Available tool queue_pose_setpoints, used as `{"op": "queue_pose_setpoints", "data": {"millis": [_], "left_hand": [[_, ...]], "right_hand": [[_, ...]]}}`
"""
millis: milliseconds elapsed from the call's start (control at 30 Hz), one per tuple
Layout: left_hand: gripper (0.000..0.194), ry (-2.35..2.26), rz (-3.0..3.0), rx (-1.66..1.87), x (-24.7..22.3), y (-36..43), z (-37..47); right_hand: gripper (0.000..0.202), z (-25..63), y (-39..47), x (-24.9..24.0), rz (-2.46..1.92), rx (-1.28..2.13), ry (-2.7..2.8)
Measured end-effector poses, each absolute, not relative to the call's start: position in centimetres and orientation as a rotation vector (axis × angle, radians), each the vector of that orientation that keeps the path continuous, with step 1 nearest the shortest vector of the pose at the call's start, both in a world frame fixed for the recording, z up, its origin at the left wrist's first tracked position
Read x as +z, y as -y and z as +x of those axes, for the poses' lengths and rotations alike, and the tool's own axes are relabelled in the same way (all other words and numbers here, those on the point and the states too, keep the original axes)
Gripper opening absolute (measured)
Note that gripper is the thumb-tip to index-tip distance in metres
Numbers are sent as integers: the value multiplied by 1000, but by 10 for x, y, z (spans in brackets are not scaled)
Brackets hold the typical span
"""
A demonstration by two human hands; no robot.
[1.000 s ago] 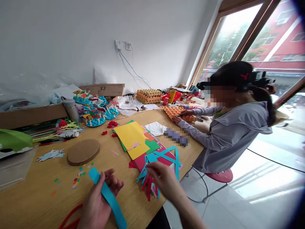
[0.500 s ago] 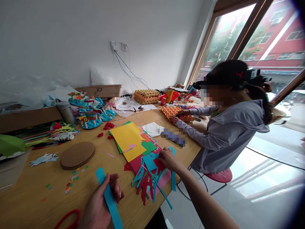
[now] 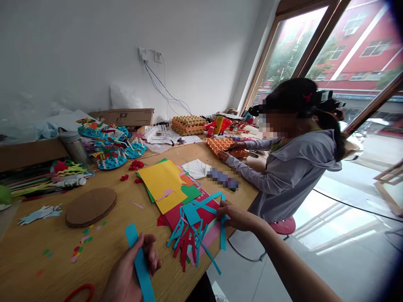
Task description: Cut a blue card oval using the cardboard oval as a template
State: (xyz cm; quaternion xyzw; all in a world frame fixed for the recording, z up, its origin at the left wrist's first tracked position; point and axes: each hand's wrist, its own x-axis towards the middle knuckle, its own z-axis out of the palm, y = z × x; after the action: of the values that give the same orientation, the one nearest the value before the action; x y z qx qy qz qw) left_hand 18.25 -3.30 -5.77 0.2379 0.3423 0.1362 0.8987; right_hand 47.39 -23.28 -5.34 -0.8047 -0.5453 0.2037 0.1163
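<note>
My left hand (image 3: pixel 134 266) is closed around a long blue paper strip (image 3: pixel 143 272), which slants across the palm under the thumb. Over the right side of the paper pile, my right hand (image 3: pixel 231 214) has its fingers pinched at blue strips (image 3: pixel 223 235); exactly what they grip is hidden. Blue and red cut strips (image 3: pixel 189 247) lie fanned out between the hands. Behind them are a yellow sheet (image 3: pixel 162 180), a green sheet (image 3: pixel 190 193) and a red sheet (image 3: pixel 173 216).
Red scissors handles (image 3: pixel 80 291) show at the front left edge. Round cardboard discs (image 3: pixel 91 205) lie at left, near small paper dots. A white cloth (image 3: pixel 197 168) is behind the paper. At right, a person in a grey jacket (image 3: pixel 296 167) handles an orange egg tray (image 3: pixel 220 146).
The view has shifted slightly right. My right hand has moved a little to the right over the strips. My left hand still holds its blue strip.
</note>
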Motion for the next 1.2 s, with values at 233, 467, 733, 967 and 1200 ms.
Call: {"op": "queue_pose_setpoints", "data": {"millis": [233,467,733,967,1200], "left_hand": [[26,-761,474,267,-65,35,182],[29,-760,465,276,-64,37,183],[30,-746,479,259,-61,40,181],[29,-726,459,275,-68,40,180],[26,-695,444,268,-76,38,179]], "right_hand": [[30,462,234,-52,-2384,494,1767],[9,466,218,-32,-2293,547,1710],[34,477,158,-50,-2487,464,1520],[31,486,150,-53,-2642,566,1562],[16,489,149,-47,-2676,641,1520]]}}
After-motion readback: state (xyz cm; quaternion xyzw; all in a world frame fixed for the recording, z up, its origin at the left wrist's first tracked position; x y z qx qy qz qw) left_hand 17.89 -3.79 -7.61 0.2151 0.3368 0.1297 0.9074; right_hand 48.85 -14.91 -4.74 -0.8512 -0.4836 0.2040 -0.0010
